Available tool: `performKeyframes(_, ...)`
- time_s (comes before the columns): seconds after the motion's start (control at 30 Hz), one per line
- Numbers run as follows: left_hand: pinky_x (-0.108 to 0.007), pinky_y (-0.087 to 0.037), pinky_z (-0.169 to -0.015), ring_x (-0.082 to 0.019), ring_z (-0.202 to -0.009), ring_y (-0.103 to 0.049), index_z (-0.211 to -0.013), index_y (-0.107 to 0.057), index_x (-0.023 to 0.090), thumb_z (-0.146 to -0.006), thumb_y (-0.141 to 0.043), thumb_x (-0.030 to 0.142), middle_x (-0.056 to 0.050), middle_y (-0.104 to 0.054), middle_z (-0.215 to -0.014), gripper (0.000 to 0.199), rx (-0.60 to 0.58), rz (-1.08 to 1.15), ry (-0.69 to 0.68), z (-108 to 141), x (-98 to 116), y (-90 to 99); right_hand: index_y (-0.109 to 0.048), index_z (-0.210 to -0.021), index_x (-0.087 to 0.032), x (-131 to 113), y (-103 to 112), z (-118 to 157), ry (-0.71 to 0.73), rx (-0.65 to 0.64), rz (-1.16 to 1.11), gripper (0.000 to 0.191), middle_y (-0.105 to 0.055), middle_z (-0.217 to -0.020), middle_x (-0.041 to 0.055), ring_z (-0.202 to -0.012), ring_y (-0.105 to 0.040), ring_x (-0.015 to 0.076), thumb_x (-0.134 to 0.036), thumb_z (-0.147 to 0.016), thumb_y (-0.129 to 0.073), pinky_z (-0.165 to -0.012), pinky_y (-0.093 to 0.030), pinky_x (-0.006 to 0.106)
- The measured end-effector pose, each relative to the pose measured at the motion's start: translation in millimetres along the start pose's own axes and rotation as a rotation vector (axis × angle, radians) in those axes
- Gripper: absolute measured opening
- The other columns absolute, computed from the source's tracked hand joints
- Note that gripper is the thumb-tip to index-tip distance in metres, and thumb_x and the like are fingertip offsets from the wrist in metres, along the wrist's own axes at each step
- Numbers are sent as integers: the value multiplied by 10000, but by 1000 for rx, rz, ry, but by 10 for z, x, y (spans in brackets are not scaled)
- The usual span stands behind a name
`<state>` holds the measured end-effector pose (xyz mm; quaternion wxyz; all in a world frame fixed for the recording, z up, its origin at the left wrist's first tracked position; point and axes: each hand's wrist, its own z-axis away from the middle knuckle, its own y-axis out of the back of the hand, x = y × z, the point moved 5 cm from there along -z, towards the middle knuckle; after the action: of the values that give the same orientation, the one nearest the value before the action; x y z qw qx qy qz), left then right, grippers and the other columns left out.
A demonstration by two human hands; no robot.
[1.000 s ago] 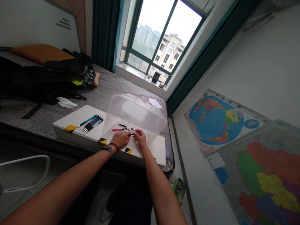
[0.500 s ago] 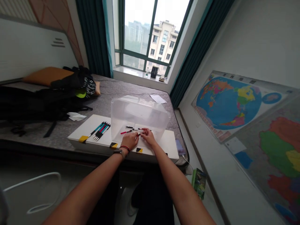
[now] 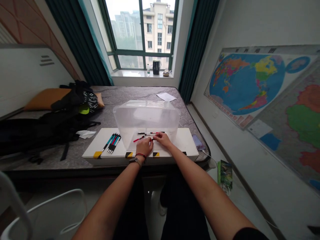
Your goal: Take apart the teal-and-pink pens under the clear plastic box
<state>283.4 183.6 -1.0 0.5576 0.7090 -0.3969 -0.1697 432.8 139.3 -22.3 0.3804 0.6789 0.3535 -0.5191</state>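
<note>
My left hand (image 3: 145,146) and my right hand (image 3: 162,138) meet at the open front of a clear plastic bin (image 3: 147,116) lying on its side. Both hands are closed on a small dark piece (image 3: 153,139) between their fingertips; it looks like a pen part. Behind them, inside the bin, lie a few pens and pen parts, among them a red piece (image 3: 138,138) left of my hands. Several assembled pens (image 3: 113,143) in blue, red and black lie side by side on the white box (image 3: 97,141), left of the bin.
The white box sits at the edge of a grey mattress (image 3: 130,93). Black bags (image 3: 50,123) and a crumpled tissue (image 3: 85,134) lie left. Paper (image 3: 166,96) lies behind the bin; a blurred phone-like object (image 3: 198,142) is at the right, with a cable.
The camera view has turned and shifted, so the scene sits differently. My hands stay together at the bin's front, and the row of pens looks the same.
</note>
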Motion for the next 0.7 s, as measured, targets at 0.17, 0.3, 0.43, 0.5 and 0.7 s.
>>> performKeyframes(0.17, -332, -400, -727, -230, -811, -627, -903, -640, 213, -960, -409, 382, -81, -686, -833, 292, 7, -14, 11, 3, 2, 11, -663, -712, -184, 5, 4, -3, -21, 19, -29, 292, -633, -653, -10, -636, -541, 144, -459, -690, -760, -638, -428, 265)
performKeyframes(0.3, -326, -399, -729, -229, -823, -630, -955, -633, 212, -961, -420, 375, -79, -688, -847, 270, 4, 6, 14, 6, 3, 15, -676, -746, -179, 51, -4, -26, -33, 9, -73, 286, -635, -648, -14, -625, -544, 140, -445, -682, -760, -625, -427, 259)
performKeyframes(0.43, -320, -391, -717, -230, -825, -631, -1079, -607, 223, -990, -384, 418, -73, -692, -875, 310, 15, 41, 0, 8, 2, 26, -677, -786, -176, 100, -4, -49, -39, -1, -154, 264, -639, -672, -13, -609, -524, 129, -395, -665, -762, -617, -425, 257)
performKeyframes(0.5, -314, -391, -720, -225, -836, -633, -1092, -602, 230, -1005, -356, 437, -73, -699, -903, 333, 10, 57, -14, 7, 4, 27, -673, -783, -175, 115, 0, -56, -42, 1, -182, 244, -633, -672, -18, -601, -511, 122, -363, -654, -758, -605, -415, 251)
performKeyframes(0.7, -305, -389, -728, -211, -849, -632, -1094, -609, 238, -1025, -307, 434, -72, -704, -940, 366, -3, 62, -15, 8, -5, 20, -668, -786, -179, 136, 21, -54, -64, 44, -197, 196, -637, -676, -28, -583, -502, 112, -274, -622, -720, -575, -403, 239)
